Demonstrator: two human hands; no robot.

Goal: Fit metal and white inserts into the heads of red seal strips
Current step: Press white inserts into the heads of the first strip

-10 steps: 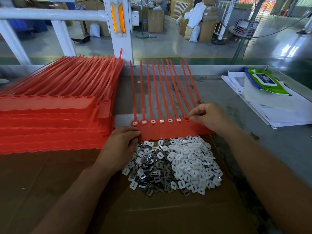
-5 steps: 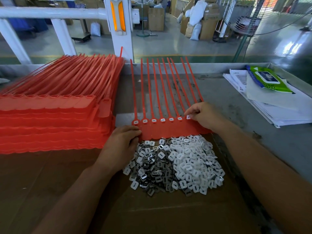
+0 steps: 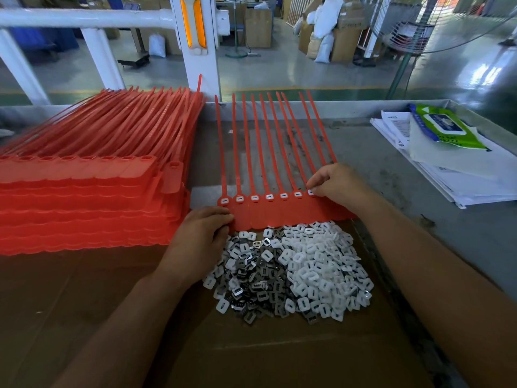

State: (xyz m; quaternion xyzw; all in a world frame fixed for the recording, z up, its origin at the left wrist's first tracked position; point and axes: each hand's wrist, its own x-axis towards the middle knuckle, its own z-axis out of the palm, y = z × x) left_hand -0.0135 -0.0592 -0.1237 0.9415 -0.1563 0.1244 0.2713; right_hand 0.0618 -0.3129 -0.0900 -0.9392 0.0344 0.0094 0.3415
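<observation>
A joined row of red seal strips (image 3: 279,214) lies flat in front of me, tails pointing away. Several of its heads show white inserts (image 3: 269,196) in their slots. My left hand (image 3: 200,239) presses the row's near-left corner, fingers curled over its edge. My right hand (image 3: 334,182) pinches a white insert at the head near the row's right end. Just below the row lies a mixed pile: metal inserts (image 3: 251,287) on the left, white inserts (image 3: 316,264) on the right.
A tall stack of red seal strip sheets (image 3: 84,197) fills the left side, touching my left hand's side. Papers and a green wipes pack (image 3: 444,130) lie at the right. Brown cardboard (image 3: 251,354) covers the near table. A white railing stands behind.
My right hand has shifted slightly along the heads and now presses an insert at the right end. My left hand has stayed on the row's corner.
</observation>
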